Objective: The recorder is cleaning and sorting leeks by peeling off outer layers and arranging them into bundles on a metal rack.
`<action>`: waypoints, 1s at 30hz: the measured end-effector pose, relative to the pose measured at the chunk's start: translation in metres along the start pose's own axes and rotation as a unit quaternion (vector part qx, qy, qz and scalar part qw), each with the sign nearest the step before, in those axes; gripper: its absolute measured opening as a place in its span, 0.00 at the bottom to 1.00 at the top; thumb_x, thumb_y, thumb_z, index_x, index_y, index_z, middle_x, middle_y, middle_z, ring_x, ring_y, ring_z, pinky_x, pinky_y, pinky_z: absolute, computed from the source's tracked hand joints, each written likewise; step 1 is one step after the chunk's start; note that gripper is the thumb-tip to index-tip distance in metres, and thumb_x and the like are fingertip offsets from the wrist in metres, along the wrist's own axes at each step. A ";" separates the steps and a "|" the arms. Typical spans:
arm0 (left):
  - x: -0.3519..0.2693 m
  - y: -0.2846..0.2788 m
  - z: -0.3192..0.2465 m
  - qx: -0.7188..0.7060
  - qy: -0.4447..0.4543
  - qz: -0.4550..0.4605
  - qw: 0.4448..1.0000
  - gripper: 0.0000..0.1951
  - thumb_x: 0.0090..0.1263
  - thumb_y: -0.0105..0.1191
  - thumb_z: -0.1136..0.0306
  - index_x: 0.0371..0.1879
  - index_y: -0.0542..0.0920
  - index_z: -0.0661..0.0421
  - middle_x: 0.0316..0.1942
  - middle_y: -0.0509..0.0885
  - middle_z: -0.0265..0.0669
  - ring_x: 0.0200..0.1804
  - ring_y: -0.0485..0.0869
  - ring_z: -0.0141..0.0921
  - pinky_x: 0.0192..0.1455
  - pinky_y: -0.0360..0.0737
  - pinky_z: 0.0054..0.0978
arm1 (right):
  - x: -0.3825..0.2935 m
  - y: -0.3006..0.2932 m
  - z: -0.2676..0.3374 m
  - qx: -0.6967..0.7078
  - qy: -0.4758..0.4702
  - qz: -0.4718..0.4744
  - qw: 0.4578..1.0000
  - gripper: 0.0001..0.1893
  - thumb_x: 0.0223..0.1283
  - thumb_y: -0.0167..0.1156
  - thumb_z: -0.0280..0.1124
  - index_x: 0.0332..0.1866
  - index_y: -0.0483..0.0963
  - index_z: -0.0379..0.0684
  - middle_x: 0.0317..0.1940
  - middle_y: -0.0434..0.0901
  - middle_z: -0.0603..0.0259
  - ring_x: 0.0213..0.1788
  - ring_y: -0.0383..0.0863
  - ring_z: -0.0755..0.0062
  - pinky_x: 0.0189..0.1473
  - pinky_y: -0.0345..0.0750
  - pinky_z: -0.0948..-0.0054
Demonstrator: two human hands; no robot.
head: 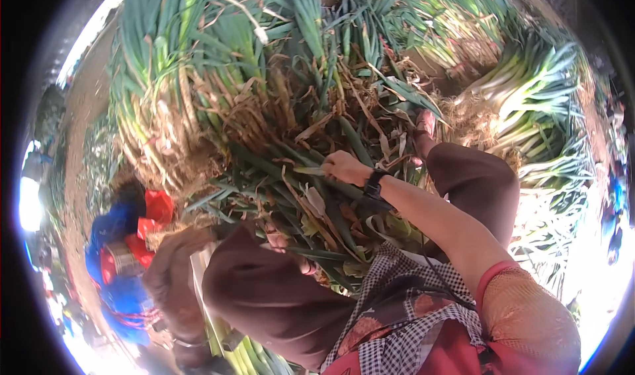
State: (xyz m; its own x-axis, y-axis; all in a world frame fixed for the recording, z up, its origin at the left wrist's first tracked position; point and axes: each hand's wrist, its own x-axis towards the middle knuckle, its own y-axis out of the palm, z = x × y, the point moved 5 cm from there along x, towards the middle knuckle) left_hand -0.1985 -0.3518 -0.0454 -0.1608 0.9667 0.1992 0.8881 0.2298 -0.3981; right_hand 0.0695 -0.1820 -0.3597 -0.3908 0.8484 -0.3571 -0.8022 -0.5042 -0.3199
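My right hand [345, 167], with a dark watch [374, 184] on the wrist, reaches over a heap of loose leaves between my legs. Its fingers are closed around a pale green leaf piece [308, 170], whose end sticks out to the left. Under and around the hand lie stripped green onion leaves [342, 216] mixed with dry brown husks. Just beyond stand bundles of long green onions [163, 92], roots towards me and green tops pointing away. I cannot see my left hand.
More green onions [516, 92] with pale stems are piled at the right. My bare foot [424, 124] rests at the heap's far edge. At the left are a blue cloth-like thing [116, 295], a red plastic piece [158, 206] and a blurred brown shape [173, 275]. Onion stalks [248, 357] lie below my knee.
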 end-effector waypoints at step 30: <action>0.142 0.241 0.065 -0.216 -0.406 0.208 0.863 0.12 0.74 0.55 0.68 0.46 0.83 0.65 0.38 0.87 0.43 0.37 0.84 0.32 0.39 0.81 0.26 | 0.157 -0.144 -0.191 -0.004 0.274 -0.342 0.899 0.29 0.61 0.66 0.44 0.52 0.70 0.24 0.51 0.78 0.32 0.53 0.78 0.37 0.55 0.75 0.52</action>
State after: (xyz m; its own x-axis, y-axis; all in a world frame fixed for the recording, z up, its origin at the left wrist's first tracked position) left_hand -0.0355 -0.1520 -0.1710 0.1185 0.7554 -0.6445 0.9912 -0.0509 0.1226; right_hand 0.2097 -0.0074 -0.5375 0.4754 0.7538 -0.4536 -0.7666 0.1020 -0.6340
